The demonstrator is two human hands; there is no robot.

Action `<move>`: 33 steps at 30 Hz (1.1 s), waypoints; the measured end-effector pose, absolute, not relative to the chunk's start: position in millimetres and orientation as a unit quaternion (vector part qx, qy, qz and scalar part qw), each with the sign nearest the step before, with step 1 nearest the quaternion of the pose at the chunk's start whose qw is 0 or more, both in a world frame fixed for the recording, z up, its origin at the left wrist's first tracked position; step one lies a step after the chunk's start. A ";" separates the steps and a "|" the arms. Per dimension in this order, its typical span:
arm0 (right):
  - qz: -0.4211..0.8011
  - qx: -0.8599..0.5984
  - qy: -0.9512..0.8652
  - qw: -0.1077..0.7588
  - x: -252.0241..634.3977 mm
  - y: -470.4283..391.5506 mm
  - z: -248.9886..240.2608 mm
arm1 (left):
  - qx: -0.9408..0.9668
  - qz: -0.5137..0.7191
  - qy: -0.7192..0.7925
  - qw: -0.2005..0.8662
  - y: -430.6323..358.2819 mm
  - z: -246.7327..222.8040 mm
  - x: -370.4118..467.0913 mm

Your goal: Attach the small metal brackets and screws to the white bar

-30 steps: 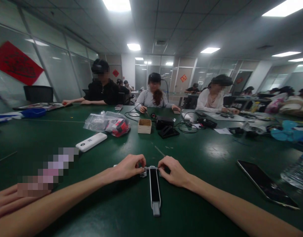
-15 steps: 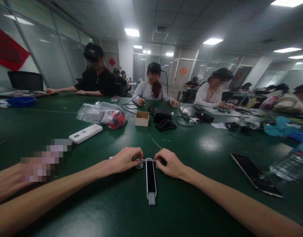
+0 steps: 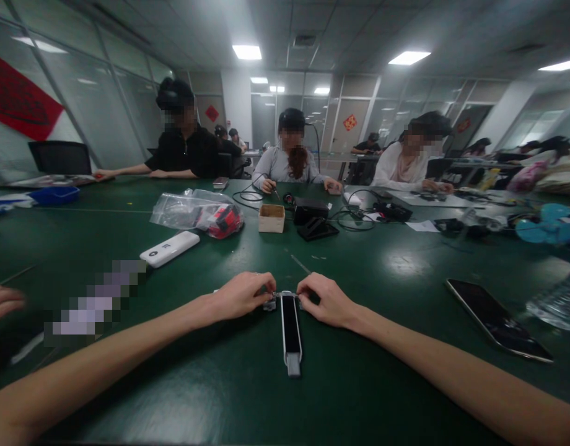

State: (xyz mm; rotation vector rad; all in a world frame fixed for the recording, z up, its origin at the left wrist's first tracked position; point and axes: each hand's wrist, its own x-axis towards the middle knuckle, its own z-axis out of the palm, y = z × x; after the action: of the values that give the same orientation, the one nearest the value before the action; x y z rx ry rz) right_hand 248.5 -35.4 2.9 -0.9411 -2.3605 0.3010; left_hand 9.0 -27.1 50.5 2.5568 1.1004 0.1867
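A slim white-framed device [image 3: 291, 328] with a black face and a grey end piece lies on the green table [image 3: 210, 384], pointing towards me. At its far end, my left hand [image 3: 245, 294] pinches a small silvery metal piece [image 3: 270, 304], whose exact kind is too small to tell. Opposite it, just right of the device's far end, my right hand [image 3: 326, 299] has thumb and forefinger closed together. Whatever lies between those fingertips is mostly hidden. Both wrists rest low, close to the table.
Left of my hands lie a white power bank [image 3: 170, 249] and a clear plastic bag [image 3: 196, 212] with red contents. A small open box [image 3: 271, 218] stands ahead. To the right are a phone [image 3: 496, 319] and a plastic bottle [image 3: 557, 303]. Another person's hand [image 3: 4, 305] is at the left edge.
My hands stay pinched at the device's far end. The other person's hand at left has drawn back towards the edge. The whole view has shifted slightly.
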 end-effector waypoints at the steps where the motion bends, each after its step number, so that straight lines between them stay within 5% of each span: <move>1: 0.113 -0.354 -0.884 0.285 248.4 -35.6 3.5 | 0.903 0.068 0.389 0.170 -27.3 50.3 9.4; 33: 0.119 -0.354 -0.882 0.287 248.3 -36.0 4.1 | 0.880 0.114 0.398 0.231 -31.9 52.0 6.8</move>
State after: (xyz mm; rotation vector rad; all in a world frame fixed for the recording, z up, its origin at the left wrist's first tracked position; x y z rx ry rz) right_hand 248.3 -36.0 4.1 -0.9453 -2.3564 0.3187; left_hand 6.8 -31.9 52.0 2.4209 1.0950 0.3121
